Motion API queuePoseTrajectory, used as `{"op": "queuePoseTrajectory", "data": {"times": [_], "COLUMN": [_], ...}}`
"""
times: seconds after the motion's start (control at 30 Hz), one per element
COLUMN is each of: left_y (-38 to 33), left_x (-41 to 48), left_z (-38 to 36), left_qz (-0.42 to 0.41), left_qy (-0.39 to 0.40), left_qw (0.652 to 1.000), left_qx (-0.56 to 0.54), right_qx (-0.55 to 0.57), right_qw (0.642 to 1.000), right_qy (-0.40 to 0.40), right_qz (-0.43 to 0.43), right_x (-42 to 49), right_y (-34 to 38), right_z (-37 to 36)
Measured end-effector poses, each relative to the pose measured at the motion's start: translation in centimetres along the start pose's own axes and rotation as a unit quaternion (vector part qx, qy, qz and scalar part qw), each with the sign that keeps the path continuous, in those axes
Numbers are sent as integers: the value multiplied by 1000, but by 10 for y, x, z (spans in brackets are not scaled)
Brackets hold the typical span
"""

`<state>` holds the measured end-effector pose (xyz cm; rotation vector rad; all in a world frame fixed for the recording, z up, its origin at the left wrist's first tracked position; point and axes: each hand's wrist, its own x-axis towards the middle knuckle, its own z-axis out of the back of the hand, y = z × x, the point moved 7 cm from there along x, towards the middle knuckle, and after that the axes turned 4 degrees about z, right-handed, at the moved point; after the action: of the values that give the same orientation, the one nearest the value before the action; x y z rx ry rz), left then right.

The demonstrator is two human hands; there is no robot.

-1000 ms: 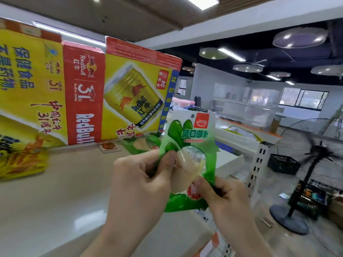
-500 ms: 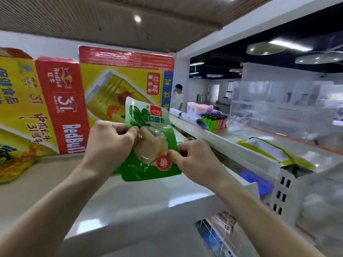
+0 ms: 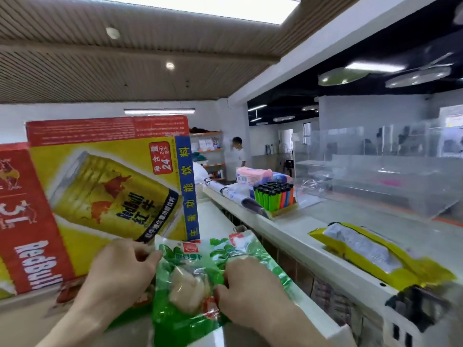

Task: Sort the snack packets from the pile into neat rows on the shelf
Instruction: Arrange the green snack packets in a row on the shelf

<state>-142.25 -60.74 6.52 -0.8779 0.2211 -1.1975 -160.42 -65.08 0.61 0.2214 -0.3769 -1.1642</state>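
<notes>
I pinch the snack packet (image 3: 185, 284) between both hands, over the shelf (image 3: 27, 321).
My left hand (image 3: 120, 274) grips its left edge, my right hand (image 3: 250, 291) its right; its long axis points away from me, toward a second green packet (image 3: 241, 249) behind.

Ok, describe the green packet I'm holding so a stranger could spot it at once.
Find the big yellow and red Red Bull carton standing on the white shelf. Below its right corner, the left hand and right hand pinch a green packet by its sides. Unlike the other green packet behind it, it faces you, its clear window showing a pale snack.
</notes>
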Motion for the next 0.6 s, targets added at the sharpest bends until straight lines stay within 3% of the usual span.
{"op": "queuePoseTrajectory", "data": {"times": [0.2,0.6], "left_y": [1,29], "left_x": [3,9], "left_z": [-10,-5], "left_qz": [46,112], "left_qy": [46,64], "left_qw": [998,991], "left_qx": [27,34], "right_qx": [-40,20], "right_qw": [999,997], "right_qy": [-3,5], "right_qz": [21,72], "right_x": [-4,-10], "right_y": [5,10], "right_z": [6,2]}}
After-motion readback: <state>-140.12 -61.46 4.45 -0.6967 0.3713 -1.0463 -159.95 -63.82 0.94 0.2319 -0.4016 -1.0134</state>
